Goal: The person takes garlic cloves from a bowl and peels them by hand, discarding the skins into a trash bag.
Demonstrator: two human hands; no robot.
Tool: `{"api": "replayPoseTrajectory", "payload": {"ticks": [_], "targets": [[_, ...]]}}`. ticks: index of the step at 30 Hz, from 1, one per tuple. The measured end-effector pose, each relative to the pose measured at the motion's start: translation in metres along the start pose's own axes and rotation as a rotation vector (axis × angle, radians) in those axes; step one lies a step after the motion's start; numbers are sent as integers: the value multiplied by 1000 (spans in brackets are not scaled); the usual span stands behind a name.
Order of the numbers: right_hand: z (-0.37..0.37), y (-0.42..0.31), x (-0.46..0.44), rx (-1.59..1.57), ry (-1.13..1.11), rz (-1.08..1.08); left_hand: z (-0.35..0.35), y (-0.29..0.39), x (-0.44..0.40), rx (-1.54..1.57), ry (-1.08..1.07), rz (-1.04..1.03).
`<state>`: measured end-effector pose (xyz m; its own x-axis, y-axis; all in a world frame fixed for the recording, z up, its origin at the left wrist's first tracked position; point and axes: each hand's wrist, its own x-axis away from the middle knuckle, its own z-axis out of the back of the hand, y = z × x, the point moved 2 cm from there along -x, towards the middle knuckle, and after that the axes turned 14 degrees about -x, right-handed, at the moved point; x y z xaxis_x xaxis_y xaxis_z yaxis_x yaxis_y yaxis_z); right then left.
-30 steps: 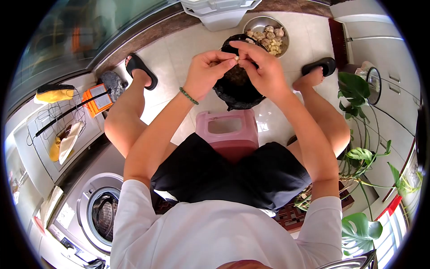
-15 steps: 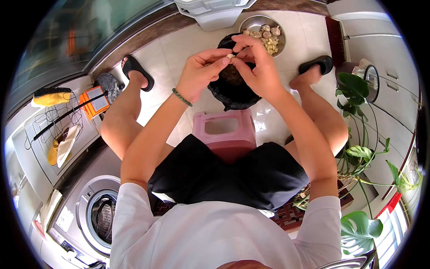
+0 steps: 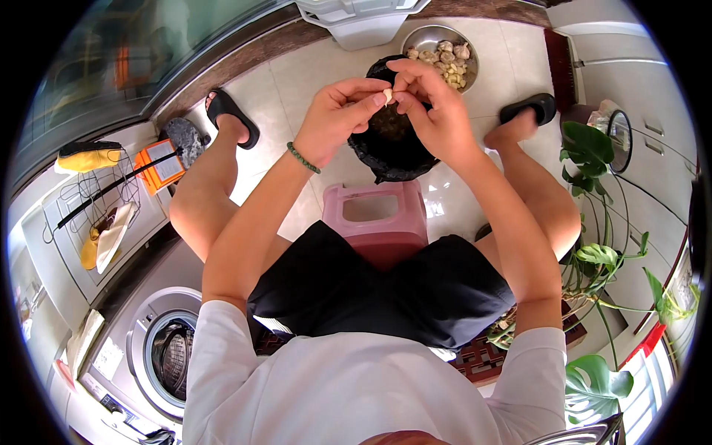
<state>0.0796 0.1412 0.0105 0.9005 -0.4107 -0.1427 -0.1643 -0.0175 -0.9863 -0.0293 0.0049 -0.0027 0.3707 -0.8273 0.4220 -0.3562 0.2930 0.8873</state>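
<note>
Between thumb and index finger, my left hand (image 3: 337, 115) pinches a small pale garlic clove (image 3: 388, 96). The fingertips of my right hand (image 3: 434, 107) are pressed together at the clove's right side; whether they grip a bit of skin is too small to tell. Both hands are above a bin lined with a black bag (image 3: 393, 159), which has brownish scraps inside. Just beyond, at the upper right, a steel bowl (image 3: 472, 67) holds whole garlic bulbs and loose peeled cloves.
A pink plastic stool (image 3: 374, 237) is between my legs. A grey plastic container (image 3: 363, 30) stands at the top. To the left are an orange box (image 3: 159, 165), a wire rack and a washing machine (image 3: 165, 348). A leafy plant (image 3: 597, 256) is on the right.
The clove shows more fully at my left fingertips, and my right fingertips have shifted slightly to its right side. The whole view has shifted a little.
</note>
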Motion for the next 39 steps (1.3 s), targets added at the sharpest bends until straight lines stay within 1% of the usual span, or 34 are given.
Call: {"api": "replayPoseTrajectory", "payload": {"ticks": [3, 4, 5, 7, 9, 11, 15, 17, 19, 22, 24, 26, 28, 29, 30, 31, 33, 35, 36, 38, 39], "targets": [[-1, 0, 1, -2, -2, -43, -1, 0, 1, 49, 0, 22], [-1, 0, 1, -3, -2, -43, -1, -1, 1, 129, -7, 21], [-1, 0, 1, 8, -4, -22, -1, -1, 1, 209, -14, 21], [-2, 0, 0, 18, -6, -1, 0, 0, 1, 242, -13, 36], [-1, -5, -2, 100, 19, 109, 1, 2, 1, 275, -10, 52], [0, -7, -1, 155, 17, 140, 1, 4, 2, 321, -10, 74], [1, -15, -1, 278, -5, 241, 4, -3, 0, 309, -19, 72], [1, -14, 0, 280, -8, 251, 5, -7, -1, 279, -64, 45], [1, -14, 0, 283, -11, 261, 3, -7, -1, 265, -58, 52], [1, -13, 0, 265, -12, 226, 4, -8, -2, 235, -57, 58], [2, -10, 1, 174, -23, 125, 3, -6, -2, 220, -62, 58], [2, -8, 1, 157, -32, 93, 2, 2, -1, -38, -24, -37], [3, -4, 3, 140, -41, 61, 4, -1, -2, -88, -36, -56], [4, 0, 4, 79, -51, -17, 5, -1, -2, -138, -47, -75], [4, 2, 5, 17, -60, -95, 6, -1, -2, -138, -47, -75], [3, 1, 5, 17, -60, -95, 5, -1, -2, -80, -79, -64], [-1, 2, 6, -384, -11, -313, 6, -2, -1, -23, -110, -55], [6, 4, 3, -387, 33, -342, 8, -2, 2, 78, -130, -145], [10, 6, 1, -390, 78, -373, 7, 0, 3, 76, -134, -146], [13, 13, 2, -404, 58, -343, 7, 5, 4, 41, -46, -148], [12, 11, 3, -379, 41, -336, 6, 7, 3, 40, -43, -150]]}}
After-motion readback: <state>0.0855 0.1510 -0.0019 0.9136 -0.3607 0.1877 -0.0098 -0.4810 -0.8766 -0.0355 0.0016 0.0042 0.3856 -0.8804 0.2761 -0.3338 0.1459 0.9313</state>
